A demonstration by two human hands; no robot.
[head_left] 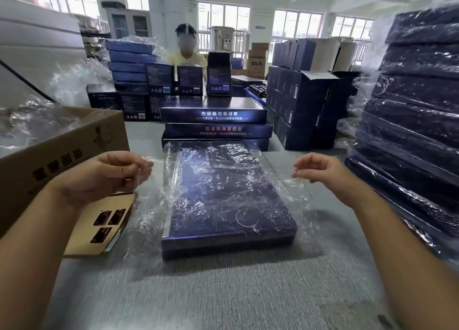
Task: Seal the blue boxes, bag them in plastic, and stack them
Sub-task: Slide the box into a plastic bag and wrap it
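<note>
Clear plastic pinched in my left hand (106, 178): fingers (137, 167) curled, thumb against index, gripping the left edge of the plastic bag (289, 193). Right hand (323, 168) holds nothing: fingers (301, 173) loosely curled and relaxed, tips just above the bag's right flap. Can't tell if they touch it.

Between the two sets of fingertips: the blue box (228, 205), flat on the grey table (223, 292), long axis running away from me. The bag covers its top and far end, and film spills loose on both sides. Near end looks uncovered, but the film is too clear to be sure.

Under my left wrist, just beside the box: brown card sheet (99, 230) with three dark stickers. Outboard of the left fingers: open cardboard carton (62, 151), crumpled plastic inside.

Beyond the fingertips, right behind the bag's far end: unbagged stack (216, 128), three blue boxes lying flat. Outboard of the right fingers, apart from them: bagged stack (409, 131), tall, every box wrapped. Further out: dark blue cartons (298, 106) piled up, small upright boxes (190, 80), and a person (186, 56) in a yellow top at the far side.
</note>
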